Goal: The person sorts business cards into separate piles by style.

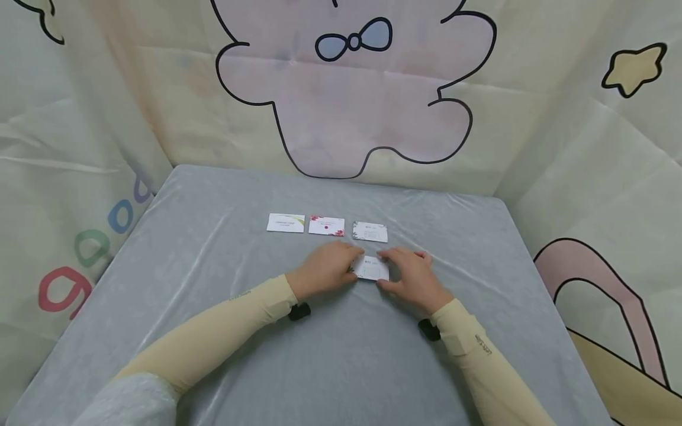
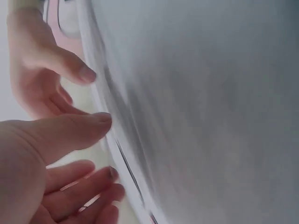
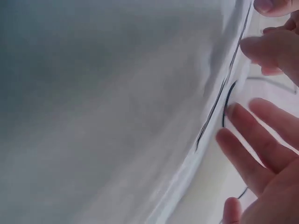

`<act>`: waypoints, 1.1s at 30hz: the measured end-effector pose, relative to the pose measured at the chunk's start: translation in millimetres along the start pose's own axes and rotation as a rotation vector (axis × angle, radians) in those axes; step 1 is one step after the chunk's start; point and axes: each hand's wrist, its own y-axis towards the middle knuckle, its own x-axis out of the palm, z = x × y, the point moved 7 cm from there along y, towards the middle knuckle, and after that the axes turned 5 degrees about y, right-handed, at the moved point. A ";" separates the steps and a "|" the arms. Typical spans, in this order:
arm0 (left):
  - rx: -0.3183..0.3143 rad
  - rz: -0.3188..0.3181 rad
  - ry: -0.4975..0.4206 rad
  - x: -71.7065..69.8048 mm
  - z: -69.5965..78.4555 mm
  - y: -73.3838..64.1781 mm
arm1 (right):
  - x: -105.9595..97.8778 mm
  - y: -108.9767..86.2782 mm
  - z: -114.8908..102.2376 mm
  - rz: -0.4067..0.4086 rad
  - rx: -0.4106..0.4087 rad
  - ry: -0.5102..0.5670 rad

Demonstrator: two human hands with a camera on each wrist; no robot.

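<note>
A white business card (image 1: 371, 268) with grey print lies near the middle of the table between both hands. My left hand (image 1: 325, 267) holds its left end, fingertips at the far edge and thumb at the near edge. At the right end, my right hand (image 1: 412, 277) grips the corners likewise between finger and thumb. Behind it are a green-and-white card (image 1: 286, 223), a white card with red flowers (image 1: 326, 226), and a card with grey leaf corners (image 1: 370, 232), which resembles the held one. In both wrist views the held card cannot be made out clearly.
A grey cloth (image 1: 330, 361) covers the table, with slight creases. Printed curtains (image 1: 367, 118) stand along its back and sides. Dark wrist cameras (image 1: 299, 312) sit under the sleeve cuffs, close above the cloth.
</note>
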 end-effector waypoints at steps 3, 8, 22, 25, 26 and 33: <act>-0.063 -0.018 -0.007 0.1 -22.8 22.1 | -3.4 28.3 15.4 -0.022 0.051 0.028; -0.156 -0.091 -0.014 4.3 -53.0 54.0 | -3.1 66.6 40.5 -0.050 0.144 0.077; -0.179 -0.156 0.006 12.9 -67.7 79.7 | -2.6 87.4 58.6 -0.059 0.219 0.126; -0.178 -0.154 0.015 14.7 -67.7 80.0 | -0.2 87.3 59.6 -0.064 0.213 0.119; -0.174 -0.154 0.017 15.8 -67.5 80.1 | 0.7 86.9 60.4 -0.065 0.214 0.115; -0.169 -0.142 0.001 20.2 -66.7 79.8 | 5.0 85.1 68.4 -0.057 0.231 0.107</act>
